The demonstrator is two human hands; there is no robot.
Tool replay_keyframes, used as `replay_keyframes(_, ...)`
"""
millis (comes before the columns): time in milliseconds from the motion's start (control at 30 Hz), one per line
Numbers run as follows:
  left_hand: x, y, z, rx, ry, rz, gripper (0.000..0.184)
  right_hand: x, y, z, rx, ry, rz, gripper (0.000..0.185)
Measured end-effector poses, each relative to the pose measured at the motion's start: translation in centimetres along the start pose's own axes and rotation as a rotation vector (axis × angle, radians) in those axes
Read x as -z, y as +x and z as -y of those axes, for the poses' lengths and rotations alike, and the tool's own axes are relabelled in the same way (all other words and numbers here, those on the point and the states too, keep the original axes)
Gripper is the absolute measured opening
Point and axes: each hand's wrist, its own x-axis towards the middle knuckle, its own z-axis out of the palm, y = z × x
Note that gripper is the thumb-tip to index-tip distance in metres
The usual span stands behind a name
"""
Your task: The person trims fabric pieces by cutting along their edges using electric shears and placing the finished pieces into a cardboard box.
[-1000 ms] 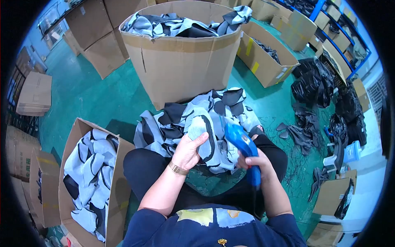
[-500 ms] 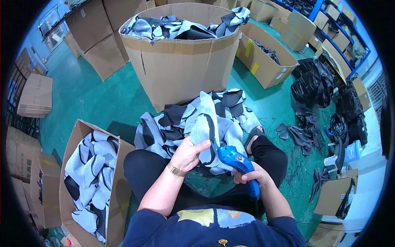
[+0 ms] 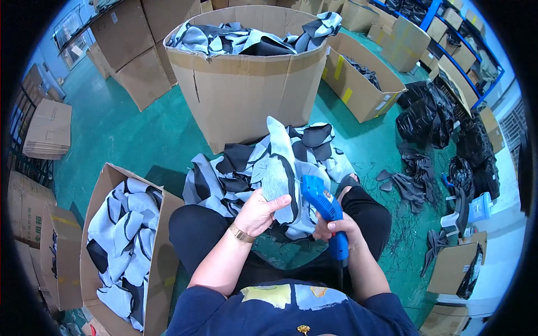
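Observation:
My left hand (image 3: 257, 214) is closed on a grey fabric piece (image 3: 278, 175) with a black edge, thumb on its face, holding it up in front of me. The fingers of my right hand (image 3: 340, 228) wrap the handle of a blue handheld electric cutter (image 3: 323, 200). Its head is beside the right edge of the piece; I cannot tell if the two touch. Below and beyond my hands, a heap of grey and black fabric pieces (image 3: 216, 182) lies on the floor between my legs and a large carton.
Similar pieces fill the large carton (image 3: 246, 95) ahead and an open box (image 3: 162, 269) at my left. Thin dark scraps (image 3: 386, 246) litter the green floor at right. Black plastic bags (image 3: 426, 115) and another long carton (image 3: 358, 84) stand farther right.
The cutter has swung more upright, its head moving up and slightly right along the piece's edge. The fabric piece has risen and shifted slightly left in my left hand.

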Motion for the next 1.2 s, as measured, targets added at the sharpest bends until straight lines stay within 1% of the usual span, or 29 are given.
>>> replay_keyframes(100,0.4,0.3,0.1,-0.038,-0.026,-0.049,0.030,-0.6,0.0,1.8,0.089,-0.191,-0.125,0.051)
replay_keyframes(200,0.8,0.6,0.1,-0.091,0.000,-0.097,0.027,-0.3,-1.0,2.8,0.130,-0.420,-0.215,0.050)
replay_keyframes(233,0.7,0.7,0.1,-0.115,0.013,-0.152,0.024,-0.4,-1.5,3.0,0.128,-0.474,-0.244,0.049)
replay_keyframes(333,0.7,0.8,0.0,-0.179,0.040,-0.191,0.022,-1.5,-3.2,3.4,0.104,-0.618,-0.279,0.047)
replay_keyframes(500,0.7,0.7,-0.1,-0.204,0.115,-0.241,0.021,-1.3,-4.5,2.8,0.150,-1.010,-0.215,0.046)
replay_keyframes(567,0.7,0.7,0.1,-0.222,0.130,-0.255,0.022,-1.5,-4.5,2.6,0.158,-1.098,-0.212,0.047)
replay_keyframes(700,0.6,0.4,0.2,-0.245,0.197,-0.262,0.021,-2.1,-4.2,2.5,0.124,-1.085,-0.264,0.046)
replay_keyframes(833,0.5,0.2,0.3,-0.260,0.259,-0.259,0.020,-2.4,-4.0,2.5,0.145,-1.093,-0.293,0.045)
replay_keyframes(1000,0.3,0.1,0.3,-0.282,0.310,-0.264,0.019,-2.3,-3.8,2.5,0.176,-1.095,-0.287,0.045)
replay_keyframes(1200,0.6,0.0,1.0,-0.304,0.424,-0.260,0.020,-2.8,-3.6,2.9,0.159,-1.062,-0.285,0.044)
